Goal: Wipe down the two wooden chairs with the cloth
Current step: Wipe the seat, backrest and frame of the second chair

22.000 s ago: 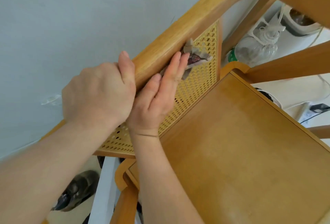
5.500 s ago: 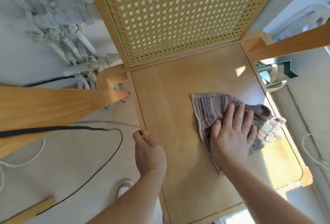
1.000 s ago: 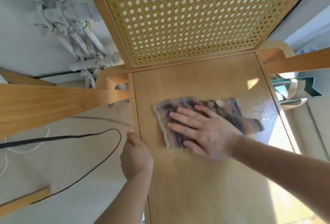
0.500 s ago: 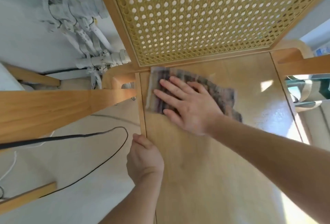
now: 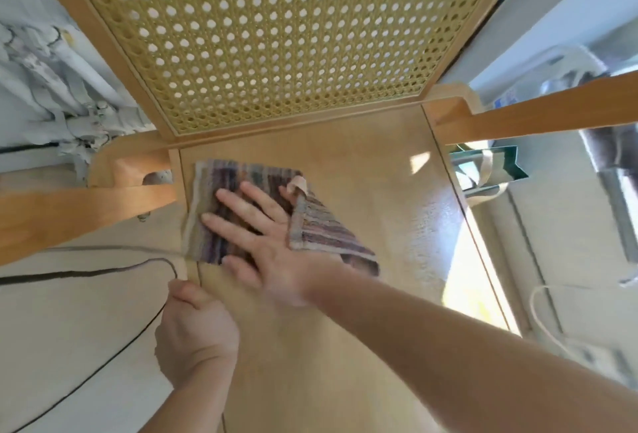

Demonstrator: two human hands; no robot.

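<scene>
A wooden chair [image 5: 362, 191] with a cane-mesh back [image 5: 269, 35] fills the view from above. A striped purple-grey cloth [image 5: 221, 211] lies on the back left part of the seat, one corner folded over. My right hand [image 5: 255, 242] presses flat on the cloth with fingers spread and straight. My left hand [image 5: 196, 332] grips the seat's left edge, fingers curled round it. The right half of the seat shines damp in sunlight.
The chair's left armrest [image 5: 69, 211] and right armrest [image 5: 538, 118] frame the seat. A black cable [image 5: 86, 272] loops on the pale floor at left. White pipes [image 5: 62, 101] sit at the back left. A green bag [image 5: 486, 170] stands right of the seat.
My right hand has slid the cloth back from the seat's rear left corner toward me, and a corner of the cloth has folded over. My left hand keeps its grip on the seat edge.
</scene>
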